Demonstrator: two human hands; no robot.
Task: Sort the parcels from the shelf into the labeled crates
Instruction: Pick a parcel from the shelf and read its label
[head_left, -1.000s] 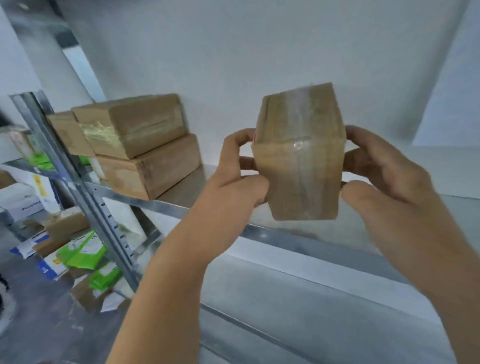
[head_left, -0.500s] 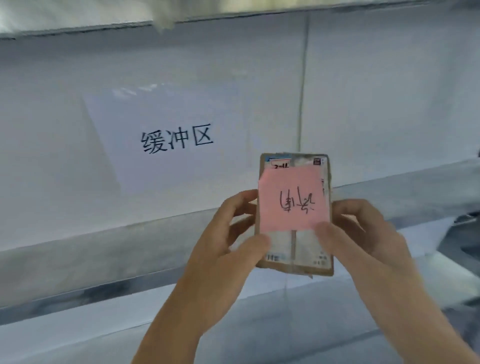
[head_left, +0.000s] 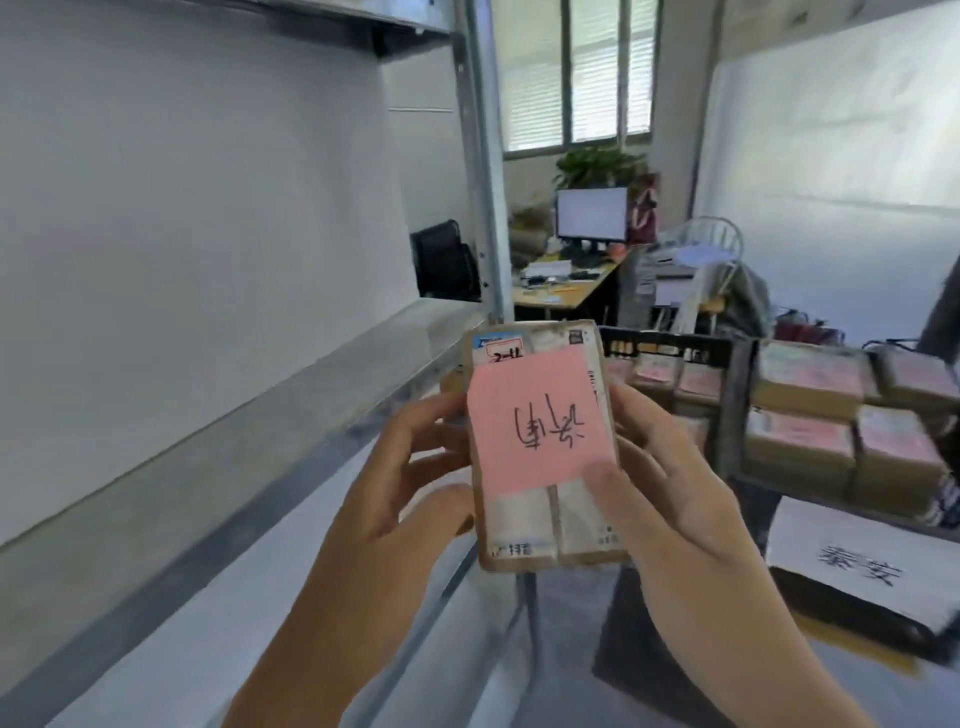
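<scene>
A small cardboard parcel (head_left: 540, 525) with a pink handwritten note (head_left: 535, 421) stuck on its face is upright in front of me, held by both hands. My left hand (head_left: 410, 478) grips its left edge, thumb on the front. My right hand (head_left: 665, 499) grips its right edge, thumb on the note's lower corner. To the right stands a black crate (head_left: 732, 400) holding several similar pink-labelled parcels (head_left: 802, 389). A white paper label (head_left: 862, 566) with dark characters hangs on the crate's front.
The metal shelf (head_left: 291, 415) runs along my left with a white wall behind it and an upright post (head_left: 483, 171) at its end. Beyond lie a desk with a monitor (head_left: 592, 213), a black chair (head_left: 441, 260), a plant and clutter.
My view has swung right, from the shelf and wall sign to the crates and office. The parcel, turned label-side toward me a second ago, stays in both hands.
</scene>
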